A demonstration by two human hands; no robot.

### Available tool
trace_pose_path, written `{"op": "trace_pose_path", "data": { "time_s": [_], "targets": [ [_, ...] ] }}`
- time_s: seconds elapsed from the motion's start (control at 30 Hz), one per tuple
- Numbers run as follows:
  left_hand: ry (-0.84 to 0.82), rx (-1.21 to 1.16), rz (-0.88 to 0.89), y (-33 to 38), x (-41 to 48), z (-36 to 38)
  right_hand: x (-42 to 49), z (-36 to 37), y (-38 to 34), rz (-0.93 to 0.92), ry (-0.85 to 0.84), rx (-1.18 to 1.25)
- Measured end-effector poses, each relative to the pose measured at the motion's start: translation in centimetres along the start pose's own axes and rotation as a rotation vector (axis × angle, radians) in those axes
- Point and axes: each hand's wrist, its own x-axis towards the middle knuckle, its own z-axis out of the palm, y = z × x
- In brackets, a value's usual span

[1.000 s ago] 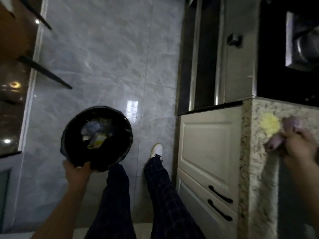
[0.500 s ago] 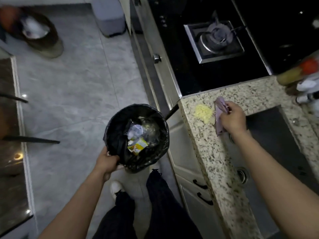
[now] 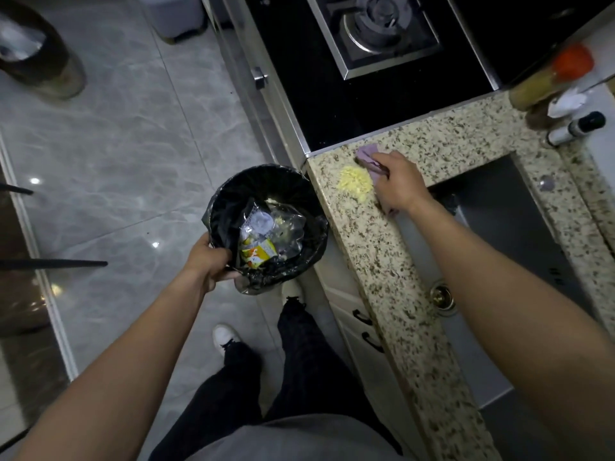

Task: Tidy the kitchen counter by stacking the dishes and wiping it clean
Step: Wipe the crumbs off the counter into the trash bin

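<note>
We were mid-wipe — right hand (image 3: pixel 397 179) pressing the purple cloth (image 3: pixel 367 154) beside yellow scraps (image 3: pixel 355 184) on the worktop (image 3: pixel 382 247), left hand (image 3: pixel 208 262) gripping the bin (image 3: pixel 266 224) rim — next, probably sweeping them in.

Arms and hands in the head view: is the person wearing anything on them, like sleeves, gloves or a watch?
Nothing shows. Both forearms are bare up to the picture's edge, with no sleeves in view. The left hand and right hand have no gloves, and no watch, ring or bracelet is visible.

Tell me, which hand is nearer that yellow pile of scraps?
Right. The right hand presses a purple cloth beside the yellow scraps; the left hand grips the bin below the counter.
</note>
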Motion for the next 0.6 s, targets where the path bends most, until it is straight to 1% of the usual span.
{"op": "trace_pose_path", "data": {
  "time_s": [0.17,0.43,0.6],
  "targets": [
    [-0.003,-0.008,0.01,1.0,-0.2,0.9,0.3,0.4,-1.1,-0.047,-0.043,0.017],
    [0.011,0.011,0.038,1.4,-0.7,1.5,-0.4,1.2,-2.2,-0.085,-0.036,0.009],
    [0.007,0.022,0.039,1.5,-1.7,2.0,-1.2,2.3,-3.4,-0.06,-0.016,0.072]
  ]
}}
